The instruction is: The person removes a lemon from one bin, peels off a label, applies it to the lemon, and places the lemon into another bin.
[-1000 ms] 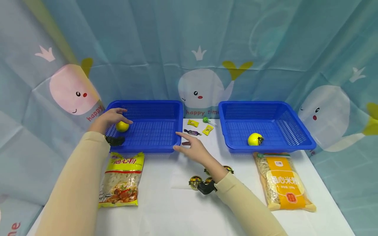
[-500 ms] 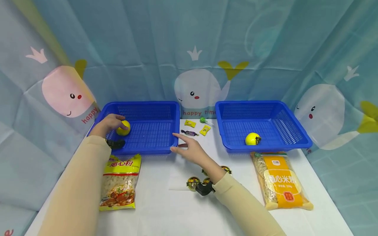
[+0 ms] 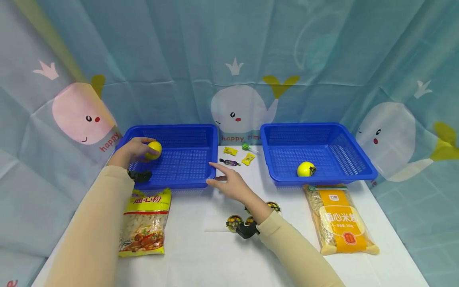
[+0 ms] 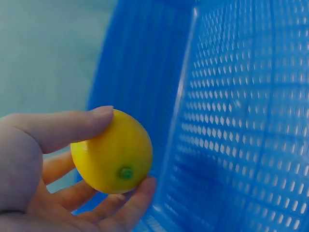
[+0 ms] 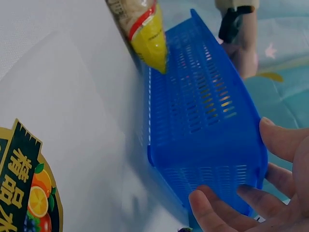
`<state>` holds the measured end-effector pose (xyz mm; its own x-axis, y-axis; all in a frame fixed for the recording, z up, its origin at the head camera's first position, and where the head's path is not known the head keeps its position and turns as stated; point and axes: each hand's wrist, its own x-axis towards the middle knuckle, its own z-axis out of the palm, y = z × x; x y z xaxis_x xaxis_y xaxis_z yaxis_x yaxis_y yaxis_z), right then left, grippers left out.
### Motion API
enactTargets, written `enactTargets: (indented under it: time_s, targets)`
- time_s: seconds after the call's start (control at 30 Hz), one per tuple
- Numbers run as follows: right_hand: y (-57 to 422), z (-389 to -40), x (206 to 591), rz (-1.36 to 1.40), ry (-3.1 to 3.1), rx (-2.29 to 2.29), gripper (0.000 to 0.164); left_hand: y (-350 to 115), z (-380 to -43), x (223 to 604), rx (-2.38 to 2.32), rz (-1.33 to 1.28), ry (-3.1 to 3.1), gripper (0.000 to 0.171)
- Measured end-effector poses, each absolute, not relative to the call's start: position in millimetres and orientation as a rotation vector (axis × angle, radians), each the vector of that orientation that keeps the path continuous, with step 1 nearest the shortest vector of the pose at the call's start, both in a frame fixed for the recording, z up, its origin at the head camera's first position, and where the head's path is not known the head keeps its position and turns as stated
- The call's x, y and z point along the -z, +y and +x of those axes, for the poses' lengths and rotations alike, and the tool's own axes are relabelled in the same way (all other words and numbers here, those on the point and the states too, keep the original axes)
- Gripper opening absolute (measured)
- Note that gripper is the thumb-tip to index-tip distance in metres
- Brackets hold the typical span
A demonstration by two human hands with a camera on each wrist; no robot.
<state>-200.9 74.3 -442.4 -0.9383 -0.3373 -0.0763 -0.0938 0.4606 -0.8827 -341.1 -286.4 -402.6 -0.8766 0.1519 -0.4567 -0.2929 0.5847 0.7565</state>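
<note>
A yellow lemon [image 4: 118, 154] with a green stem end is gripped by my left hand [image 3: 134, 151], thumb on one side and fingers curled round the other. Lemon and hand are at the left end of the left blue basket [image 4: 179, 96], apart from its floor in the left wrist view. My right hand [image 3: 231, 184] is at this basket's near right corner, its fingers extended and spread. In the right wrist view the thumb [image 5: 280, 140] is by the basket's rim, and the other fingers lie along the outside of its end wall.
The right blue basket [image 3: 322, 131] holds a yellow fruit [image 3: 305, 169] with a black label. Wrapped candies [image 3: 248, 159] and a green lollipop [image 3: 245, 147] lie between the baskets. Food bags [image 3: 145, 223] lie in front. Round fruit stickers [image 3: 234, 223] lie under my right forearm.
My left hand has closed its fingers round the lemon and raised it slightly. The view has shifted a little, and my right hand has stayed at the basket corner.
</note>
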Motion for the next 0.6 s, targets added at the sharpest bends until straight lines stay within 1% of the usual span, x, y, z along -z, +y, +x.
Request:
enactTargets:
  time_s: [0.17, 0.3, 0.43, 0.6]
  targets:
    - [76, -199, 442, -0.365, 2.455, 1.497, 0.064, -270, -329, 378, -1.286, -0.049, 2.403, 0.083]
    - [76, -197, 442, -0.373, 2.455, 1.507, 0.064, -255, -310, 363, -1.324, -0.014, 2.453, 0.083]
    - [76, -197, 443, -0.387, 2.463, 1.506, 0.064, -246, -281, 358, -1.382, 0.038, 2.492, 0.079]
    - [75, -197, 440, -0.411, 2.477, 1.495, 0.062, -239, -238, 359, -1.586, 0.113, 2.434, 0.069]
